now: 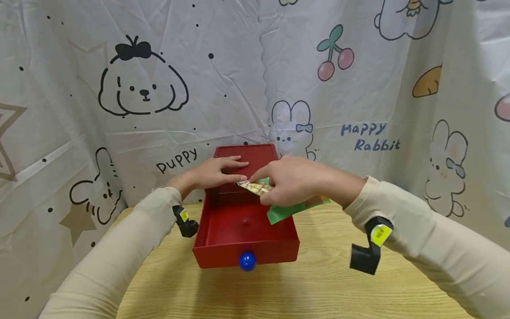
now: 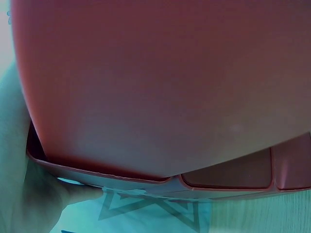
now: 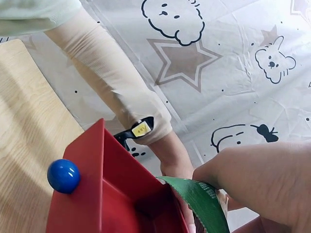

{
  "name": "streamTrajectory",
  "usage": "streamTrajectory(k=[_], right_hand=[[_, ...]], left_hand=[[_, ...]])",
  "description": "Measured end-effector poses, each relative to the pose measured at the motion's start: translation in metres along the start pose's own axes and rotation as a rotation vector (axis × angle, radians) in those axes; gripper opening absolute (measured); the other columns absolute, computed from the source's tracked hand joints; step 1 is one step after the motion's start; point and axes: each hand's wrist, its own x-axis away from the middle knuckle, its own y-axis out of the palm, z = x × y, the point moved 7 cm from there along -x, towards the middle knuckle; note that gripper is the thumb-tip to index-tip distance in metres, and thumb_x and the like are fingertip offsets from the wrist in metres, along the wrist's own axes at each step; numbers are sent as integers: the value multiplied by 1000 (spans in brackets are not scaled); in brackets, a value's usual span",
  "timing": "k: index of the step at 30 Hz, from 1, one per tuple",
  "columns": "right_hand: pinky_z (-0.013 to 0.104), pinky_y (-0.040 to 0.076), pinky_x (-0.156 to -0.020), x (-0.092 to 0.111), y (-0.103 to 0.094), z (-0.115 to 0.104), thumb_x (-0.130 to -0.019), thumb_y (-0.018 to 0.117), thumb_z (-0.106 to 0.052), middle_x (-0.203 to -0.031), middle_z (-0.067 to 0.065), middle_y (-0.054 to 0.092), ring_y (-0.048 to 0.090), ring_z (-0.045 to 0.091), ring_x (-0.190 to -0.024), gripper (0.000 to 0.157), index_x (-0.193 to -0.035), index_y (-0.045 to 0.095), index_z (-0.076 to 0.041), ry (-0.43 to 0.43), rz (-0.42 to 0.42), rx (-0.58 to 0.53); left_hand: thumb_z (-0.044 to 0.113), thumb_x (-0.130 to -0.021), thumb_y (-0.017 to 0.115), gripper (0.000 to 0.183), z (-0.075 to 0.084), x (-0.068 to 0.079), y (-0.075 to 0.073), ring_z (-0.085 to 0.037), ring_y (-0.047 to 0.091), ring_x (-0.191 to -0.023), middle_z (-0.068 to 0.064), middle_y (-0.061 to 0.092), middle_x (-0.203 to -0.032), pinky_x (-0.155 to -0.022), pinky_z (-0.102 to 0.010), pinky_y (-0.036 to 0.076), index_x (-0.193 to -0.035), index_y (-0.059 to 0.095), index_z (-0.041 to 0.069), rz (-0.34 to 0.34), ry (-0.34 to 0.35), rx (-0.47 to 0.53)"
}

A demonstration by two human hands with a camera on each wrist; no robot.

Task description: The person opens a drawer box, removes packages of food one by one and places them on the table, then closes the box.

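Observation:
A red box stands at the back with its drawer pulled out toward me. The drawer front has a round blue knob. My left hand rests on top of the box, fingers stretched to the right, the thumb side near the packet. Over the drawer's right rear, my right hand grips a green packet with a yellowish printed patch; its lower green edge hangs over the drawer's right side. In the right wrist view, the packet shows beside the drawer wall, its far part hidden.
A light wooden table carries the box. Behind and around it hangs a pale cloth printed with cartoon animals. Each sleeve bears a black wrist camera, such as the right one.

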Motion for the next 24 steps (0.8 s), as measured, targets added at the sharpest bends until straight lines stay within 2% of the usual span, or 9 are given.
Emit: streamTrajectory(k=[7, 14, 17, 24], right_hand=[[27, 32, -43, 1, -6, 12, -84, 58, -32, -56, -1, 48, 44, 14, -47, 46, -130, 55, -29, 26, 39, 4], [30, 45, -53, -1, -11, 33, -85, 57, -33, -75, -2, 60, 55, 17, -66, 46, -130, 55, -29, 94, 65, 3], [31, 46, -60, -2, -13, 42, -85, 57, -34, -85, -3, 61, 55, 16, -78, 45, -130, 55, -28, 113, 87, 11], [34, 44, -62, -6, -15, 72, -86, 57, -34, -92, 1, 61, 54, 21, -83, 48, -133, 53, -25, 189, 139, -3]], left_hand=[[57, -86, 54, 58, -1, 0, 1, -20, 26, -134, 2, 28, -149, -104, -47, 26, -137, 47, 32, -2, 15, -17], [64, -82, 52, 65, 1, -1, 1, -22, 27, -133, 3, 28, -149, -103, -49, 27, -138, 46, 31, -3, 3, -19], [65, -82, 53, 65, 0, -2, 1, -21, 26, -134, 4, 28, -149, -103, -48, 26, -137, 47, 32, -3, -6, -18], [64, -81, 54, 64, -1, -2, 1, -20, 26, -133, 5, 28, -149, -103, -48, 27, -137, 47, 33, 4, -8, -9]])
